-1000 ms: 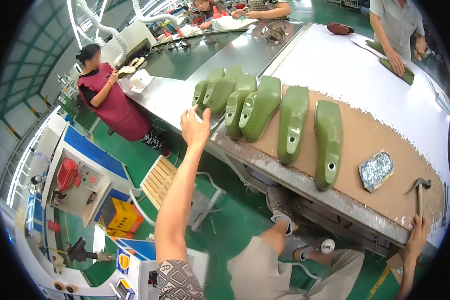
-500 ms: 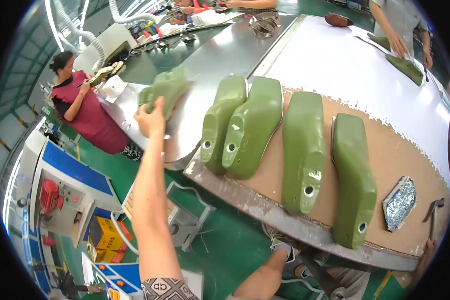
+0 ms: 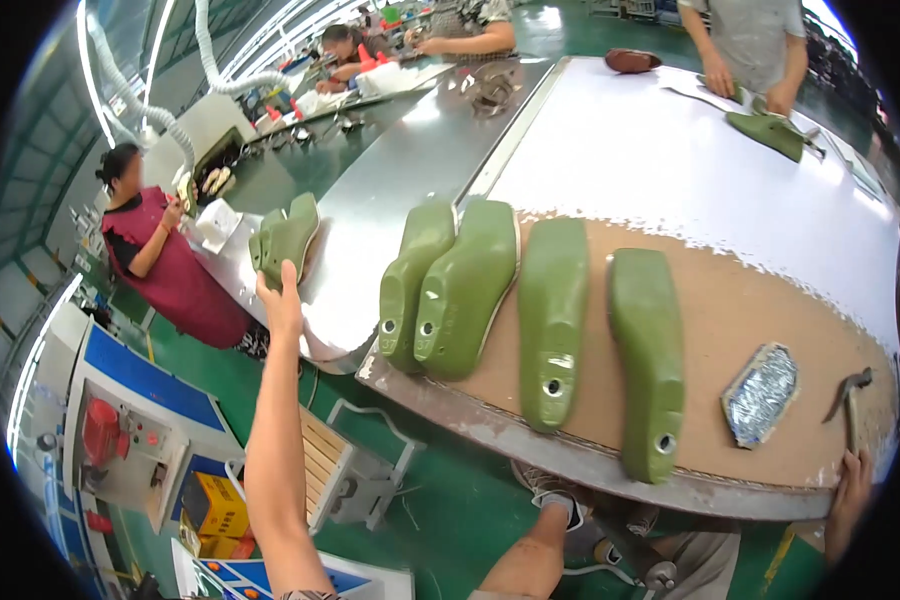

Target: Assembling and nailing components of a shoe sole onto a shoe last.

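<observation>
The white-topped table (image 3: 620, 150) spreads widest, running away beyond the brown board (image 3: 705, 330), and the steel table (image 3: 370, 210) gleams off to the board's left. On the board itself, four green shoe lasts (image 3: 553, 320): two snug side by side at its left, two more standing apart toward its middle, all heels to the person! Left of the board, out over the steel, a green pair of lasts (image 3: 288, 232), and the left hand (image 3: 280, 292) has it gripped at the heel end; whether the pair bears on the steel, I can't tell. Down at the board's near right corner sits the right hand (image 3: 850, 497), fingers right by the tool there, its grip impossible to call. Foil-wrapped block (image 3: 762, 395) on the board's right part, claw hammer (image 3: 850, 400) at its right end!
</observation>
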`<state>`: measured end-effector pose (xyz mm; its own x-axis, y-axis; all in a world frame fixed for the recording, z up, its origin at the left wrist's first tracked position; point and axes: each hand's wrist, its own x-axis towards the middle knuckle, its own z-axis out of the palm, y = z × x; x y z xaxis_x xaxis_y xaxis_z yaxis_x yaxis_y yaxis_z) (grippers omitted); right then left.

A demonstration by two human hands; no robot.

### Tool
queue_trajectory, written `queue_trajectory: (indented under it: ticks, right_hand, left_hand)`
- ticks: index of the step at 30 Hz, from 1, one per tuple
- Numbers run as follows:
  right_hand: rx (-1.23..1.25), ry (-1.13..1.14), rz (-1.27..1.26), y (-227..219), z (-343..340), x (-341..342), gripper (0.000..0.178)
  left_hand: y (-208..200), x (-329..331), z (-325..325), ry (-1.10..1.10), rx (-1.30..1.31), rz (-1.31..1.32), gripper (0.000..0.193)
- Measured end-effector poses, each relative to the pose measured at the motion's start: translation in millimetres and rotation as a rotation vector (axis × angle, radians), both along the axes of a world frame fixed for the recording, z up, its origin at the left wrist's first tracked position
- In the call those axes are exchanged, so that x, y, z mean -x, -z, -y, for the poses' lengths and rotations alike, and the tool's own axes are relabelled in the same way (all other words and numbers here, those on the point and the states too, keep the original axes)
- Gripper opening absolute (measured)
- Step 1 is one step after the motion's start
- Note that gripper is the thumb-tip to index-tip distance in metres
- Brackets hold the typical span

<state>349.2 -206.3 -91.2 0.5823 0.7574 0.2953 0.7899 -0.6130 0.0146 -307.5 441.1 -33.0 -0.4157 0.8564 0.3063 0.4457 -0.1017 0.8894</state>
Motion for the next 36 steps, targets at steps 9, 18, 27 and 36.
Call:
queue_trajectory:
  ticks: [9, 18, 27, 36]
  right_hand:
    - [-0.126, -0.161, 0.038, -11.7, -28.3, 19.1, 0.026]
    - [-0.078, -0.144, -0.073, -29.9, -30.9, 31.2, 0.027]
    - [-0.037, -0.081, 0.005, -24.4, -14.3, 28.0, 0.027]
    - [-0.063, -0.092, 0.031, -47.3, -43.4, 53.6, 0.023]
  left_hand:
    - [-13.1, -172.1, 168.4, 0.171, -0.212, -0.732, 0.068]
    - [-4.1, -104.6, 89.3, 0.004, -0.138, -0.631, 0.058]
    - [-3.5, -54.1, -19.8, -0.343, -0.003, -0.784, 0.07]
    - [-28.1, -180.1, 115.9, 0.464, -0.311, -0.245, 0.073]
